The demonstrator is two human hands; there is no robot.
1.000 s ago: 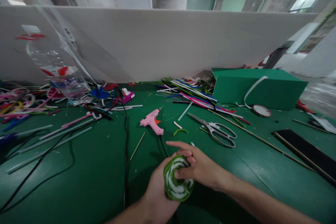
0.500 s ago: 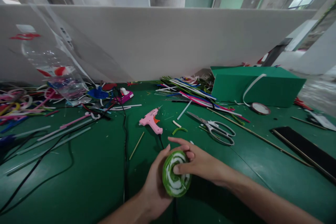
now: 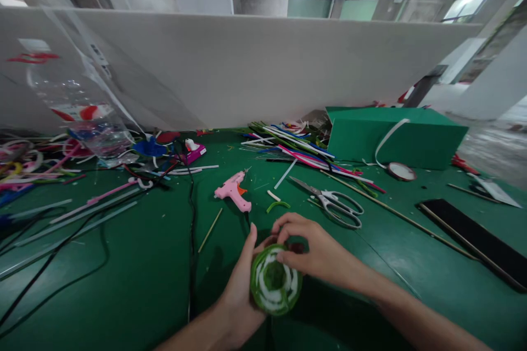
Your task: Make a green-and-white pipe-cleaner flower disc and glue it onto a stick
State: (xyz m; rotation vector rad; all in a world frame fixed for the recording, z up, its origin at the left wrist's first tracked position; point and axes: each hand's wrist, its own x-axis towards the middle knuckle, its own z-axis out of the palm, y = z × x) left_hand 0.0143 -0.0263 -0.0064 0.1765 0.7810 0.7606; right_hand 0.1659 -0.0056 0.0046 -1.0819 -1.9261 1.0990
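Observation:
A round coil of green and white fuzzy strips (image 3: 275, 283) is held upright just above the green table (image 3: 135, 274), its spiral face toward me. My left hand (image 3: 242, 290) cups it from the left and behind, fingers curled round its rim. My right hand (image 3: 317, 252) pinches its top edge with thumb and fingers bent over it. A pink glue gun (image 3: 231, 191) lies just beyond the hands, and grey-handled scissors (image 3: 333, 205) lie to its right.
Coloured strips are heaped at the back centre (image 3: 296, 148) and far left (image 3: 28, 159). A green box (image 3: 395, 137), a tape roll (image 3: 401, 171), a black strip (image 3: 473, 238), a clear plastic bottle (image 3: 78, 104) and black cables (image 3: 189, 214) lie around. A white partition (image 3: 255, 71) backs the table.
My right fingers moved from the coil's face to its top edge. The coil has turned slightly and now shows a green centre. The view shifted a little.

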